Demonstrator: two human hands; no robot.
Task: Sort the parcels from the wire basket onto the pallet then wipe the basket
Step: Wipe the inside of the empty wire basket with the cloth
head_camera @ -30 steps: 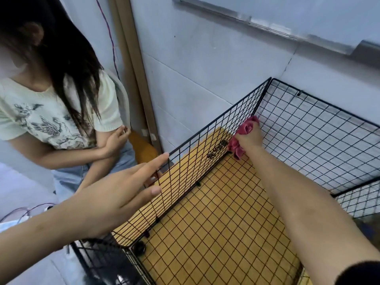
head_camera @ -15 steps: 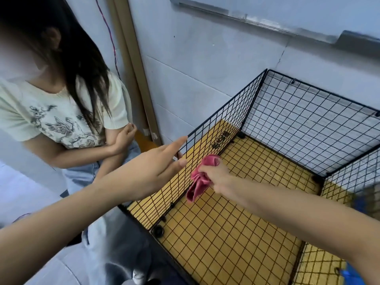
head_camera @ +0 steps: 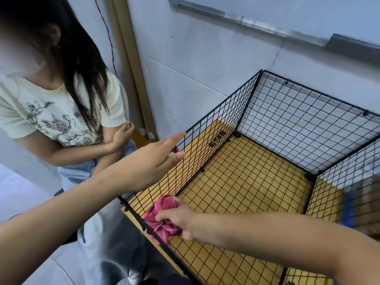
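A black wire basket stands against the wall on a yellow surface, with no parcels inside it. My right hand is inside the basket at its near left corner, shut on a bunched pink cloth that presses against the left wall's lower wires. My left hand reaches over from the left, fingers apart, its fingertips at the top rim of the left wall; I cannot tell whether they grip the wire.
Another person in a pale printed top and jeans stands close on the left of the basket, arms folded. A brown rolled tube leans in the corner. A blue object shows blurred beyond the right wall.
My right hand has dragged the pink cloth from the far left corner along the left wall to the near corner. My left hand stays by the top rim.
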